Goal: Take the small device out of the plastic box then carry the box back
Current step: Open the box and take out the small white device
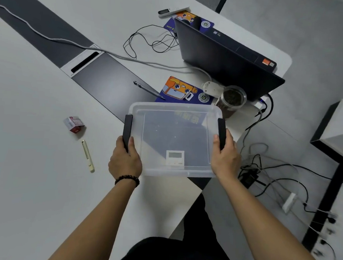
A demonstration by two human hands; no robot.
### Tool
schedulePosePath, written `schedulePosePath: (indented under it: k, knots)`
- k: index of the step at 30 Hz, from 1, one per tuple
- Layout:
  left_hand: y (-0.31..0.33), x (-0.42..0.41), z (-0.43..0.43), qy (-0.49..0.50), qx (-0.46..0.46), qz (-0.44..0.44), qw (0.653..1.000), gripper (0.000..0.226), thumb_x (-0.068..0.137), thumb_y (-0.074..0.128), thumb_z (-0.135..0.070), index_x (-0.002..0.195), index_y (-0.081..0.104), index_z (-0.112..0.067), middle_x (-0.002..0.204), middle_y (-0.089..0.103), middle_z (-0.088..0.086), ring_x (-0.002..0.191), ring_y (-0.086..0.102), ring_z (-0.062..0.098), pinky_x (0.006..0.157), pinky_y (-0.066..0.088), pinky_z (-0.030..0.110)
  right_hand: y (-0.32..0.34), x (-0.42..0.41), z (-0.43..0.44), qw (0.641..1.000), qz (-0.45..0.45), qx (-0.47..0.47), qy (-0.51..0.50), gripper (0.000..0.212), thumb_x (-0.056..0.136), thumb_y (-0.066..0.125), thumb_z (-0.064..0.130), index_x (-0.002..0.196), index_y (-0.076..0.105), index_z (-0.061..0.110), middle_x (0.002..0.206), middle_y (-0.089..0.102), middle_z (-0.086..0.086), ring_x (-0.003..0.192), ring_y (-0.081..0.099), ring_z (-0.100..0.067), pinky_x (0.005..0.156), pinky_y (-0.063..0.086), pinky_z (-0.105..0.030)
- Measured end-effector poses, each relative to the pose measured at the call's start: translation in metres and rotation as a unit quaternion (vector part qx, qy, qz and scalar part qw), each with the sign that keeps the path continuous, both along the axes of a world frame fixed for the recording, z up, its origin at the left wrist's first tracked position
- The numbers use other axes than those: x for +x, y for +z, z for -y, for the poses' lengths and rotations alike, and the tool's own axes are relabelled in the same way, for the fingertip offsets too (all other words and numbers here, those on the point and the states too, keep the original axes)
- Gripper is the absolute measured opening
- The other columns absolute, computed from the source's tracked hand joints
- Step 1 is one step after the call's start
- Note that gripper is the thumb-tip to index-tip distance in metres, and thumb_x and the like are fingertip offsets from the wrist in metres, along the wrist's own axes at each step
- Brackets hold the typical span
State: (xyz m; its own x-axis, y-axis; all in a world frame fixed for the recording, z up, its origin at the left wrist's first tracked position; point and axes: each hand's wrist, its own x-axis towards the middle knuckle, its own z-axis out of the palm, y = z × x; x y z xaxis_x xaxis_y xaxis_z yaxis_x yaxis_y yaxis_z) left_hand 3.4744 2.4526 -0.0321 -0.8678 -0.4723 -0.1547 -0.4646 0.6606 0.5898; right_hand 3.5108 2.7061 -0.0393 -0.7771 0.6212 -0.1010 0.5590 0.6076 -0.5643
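A clear plastic box (175, 110) with two black side handles is held over the near corner of the white table. My left hand (125, 159) grips its left handle and my right hand (226, 156) grips its right handle. Inside, on the box floor near my side, lies a small white device (175, 158) with a grey screen. The box is open on top, with no lid in sight.
Behind the box are a purple-and-orange card (180, 89), a pen (149, 90), a clear jar of dark stuff (230, 100) and an open laptop (226, 55). Left of the box lie a small red-and-white carton (74, 124) and a cream pen-like tool (88, 156). Cables and a power strip (289, 202) cover the floor at right.
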Motion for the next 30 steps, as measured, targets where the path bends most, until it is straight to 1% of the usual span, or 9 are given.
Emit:
schedulePosePath:
  k: [3,6,10,14,19,21,23,26,30]
  knots:
    - [-0.008,0.004,0.003,0.018,-0.001,-0.009,1.000,0.047,0.098,0.022,-0.053,0.114,0.053,-0.022,0.083,0.065,0.003,0.073,0.060,0.029,0.065,0.042,0.035,0.000,0.005,0.003,1.000,-0.002,0.017,0.003,0.055,0.100,0.032,0.052,0.148,0.037,0.024,0.123,0.064,-0.008,0.106,0.062,-0.031,0.080,0.048,-0.037]
    - [-0.009,0.007,0.002,0.085,0.019,-0.008,0.996,0.056,0.100,0.015,-0.049,0.129,0.055,-0.023,0.108,0.066,0.008,0.097,0.062,0.032,0.081,0.043,0.038,-0.001,0.008,0.005,1.000,0.004,0.026,-0.004,0.055,0.102,0.030,0.050,0.151,0.032,0.024,0.125,0.065,-0.011,0.105,0.063,-0.034,0.077,0.046,-0.036]
    - [-0.005,0.008,-0.001,0.077,0.039,-0.019,0.996,0.051,0.101,0.025,-0.050,0.146,0.039,-0.030,0.140,0.048,0.004,0.108,0.060,0.025,0.080,0.035,0.032,-0.001,0.008,0.006,1.000,0.010,0.025,-0.001,0.055,0.101,0.028,0.050,0.151,0.030,0.026,0.120,0.067,-0.011,0.102,0.064,-0.034,0.077,0.048,-0.038]
    - [-0.009,-0.002,0.002,0.040,-0.003,0.020,0.999,0.069,0.088,0.034,-0.072,0.147,0.036,-0.036,0.153,0.030,0.004,0.129,0.044,0.027,0.093,0.046,0.046,-0.003,-0.003,0.001,1.000,0.018,0.001,-0.004,0.056,0.100,0.027,0.052,0.149,0.034,0.025,0.120,0.068,-0.011,0.103,0.064,-0.034,0.083,0.053,-0.045]
    - [-0.012,-0.006,0.004,0.005,-0.006,0.024,1.000,0.064,0.089,0.036,-0.068,0.138,0.053,-0.031,0.146,0.046,0.002,0.135,0.036,0.024,0.103,0.041,0.048,-0.003,-0.006,-0.005,0.997,0.021,-0.046,-0.055,0.057,0.102,0.021,0.050,0.141,0.048,0.017,0.116,0.069,-0.013,0.103,0.063,-0.036,0.082,0.048,-0.040]
    - [-0.011,-0.005,0.003,0.007,0.002,0.020,1.000,0.061,0.091,0.036,-0.065,0.138,0.053,-0.028,0.141,0.052,0.002,0.131,0.040,0.025,0.101,0.043,0.046,-0.002,-0.009,-0.008,0.987,0.045,-0.087,-0.128,0.061,0.103,0.015,0.047,0.133,0.056,0.012,0.125,0.065,-0.016,0.112,0.059,-0.037,0.087,0.044,-0.041]
    - [-0.009,-0.006,0.001,0.003,-0.001,0.018,1.000,0.060,0.093,0.036,-0.062,0.139,0.052,-0.026,0.138,0.054,0.002,0.128,0.043,0.026,0.099,0.044,0.045,0.000,-0.010,-0.005,0.987,0.039,-0.065,-0.141,0.056,0.103,0.017,0.043,0.144,0.045,0.017,0.141,0.054,-0.011,0.123,0.053,-0.035,0.093,0.043,-0.044]
    - [-0.009,-0.009,0.001,-0.002,-0.004,0.013,1.000,0.059,0.094,0.037,-0.059,0.138,0.053,-0.023,0.139,0.053,0.004,0.129,0.042,0.026,0.100,0.043,0.045,0.004,-0.008,-0.001,0.992,-0.013,-0.008,-0.127,0.051,0.103,0.028,0.038,0.149,0.034,0.016,0.149,0.041,-0.011,0.127,0.047,-0.032,0.090,0.044,-0.045]
    - [-0.008,-0.009,0.005,-0.001,0.011,0.020,1.000,0.058,0.095,0.036,-0.057,0.137,0.056,-0.021,0.144,0.047,0.007,0.137,0.033,0.024,0.108,0.037,0.048,-0.001,-0.007,-0.003,1.000,-0.011,0.019,-0.016,0.050,0.100,0.033,0.046,0.124,0.062,0.013,0.137,0.051,-0.011,0.121,0.049,-0.030,0.094,0.046,-0.041]
